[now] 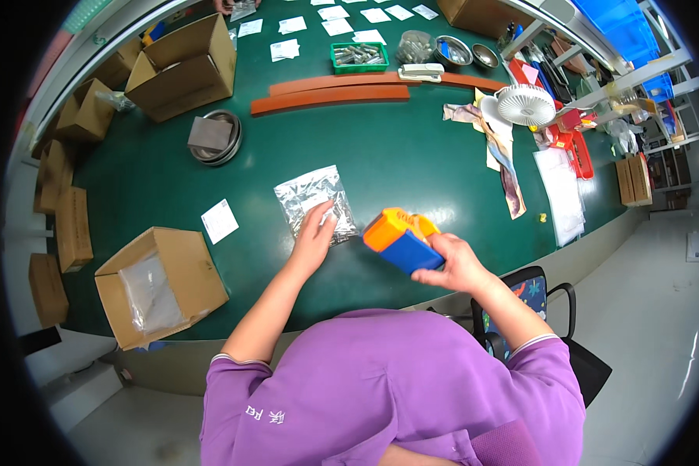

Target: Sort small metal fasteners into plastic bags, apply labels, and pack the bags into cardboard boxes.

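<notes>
A clear zip bag (312,190) with small metal parts inside lies flat on the green table in front of me. My left hand (315,237) rests on its lower part, fingers stretched out over the plastic. To the right, my right hand (460,266) is closed around a blocky blue-and-orange handheld device (405,247). That device is tilted, its orange end toward the bag and apart from it; its exact kind I cannot make out.
At the left, an open cardboard box (202,272) holds plastic bags, near a white printed slip (220,220). Beyond sit metal bowls (233,147) and orange-brown strips (330,99). A green tray (359,68), stapler (421,72) and white fan (526,105) stand farther back.
</notes>
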Demonstrator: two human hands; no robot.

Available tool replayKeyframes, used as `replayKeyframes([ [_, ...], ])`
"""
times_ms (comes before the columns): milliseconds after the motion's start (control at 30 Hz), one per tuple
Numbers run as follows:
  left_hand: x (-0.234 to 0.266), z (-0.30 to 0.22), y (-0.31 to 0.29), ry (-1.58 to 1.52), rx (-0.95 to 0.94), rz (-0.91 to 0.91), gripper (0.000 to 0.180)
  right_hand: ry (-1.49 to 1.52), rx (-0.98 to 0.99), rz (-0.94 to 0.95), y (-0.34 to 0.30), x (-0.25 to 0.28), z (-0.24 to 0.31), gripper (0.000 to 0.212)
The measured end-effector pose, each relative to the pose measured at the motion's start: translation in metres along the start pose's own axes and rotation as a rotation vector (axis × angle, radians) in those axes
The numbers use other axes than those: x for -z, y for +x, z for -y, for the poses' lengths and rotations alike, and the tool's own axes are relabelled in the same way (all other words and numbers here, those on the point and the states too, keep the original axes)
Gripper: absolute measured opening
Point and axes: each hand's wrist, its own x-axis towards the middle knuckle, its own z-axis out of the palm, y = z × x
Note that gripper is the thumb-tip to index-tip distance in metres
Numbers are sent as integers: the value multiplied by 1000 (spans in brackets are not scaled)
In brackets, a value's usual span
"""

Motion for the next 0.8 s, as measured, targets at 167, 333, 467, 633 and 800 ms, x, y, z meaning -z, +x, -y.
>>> replayKeyframes([
  [167,7,-83,1,-339,105,313,31,54,75,21,1,5,11,45],
  [333,15,-113,-4,-481,315,361,28,136,60,168,2,15,18,45],
  [467,30,-95,-6,-698,527,385,27,483,-61,519,11,26,32,49],
  [633,31,-106,-7,-277,317,293,17,731,-244,697,21,22,40,63],
  [800,33,-107,-21,-334,227,166,12,597,-215,843,28,19,31,58],
])
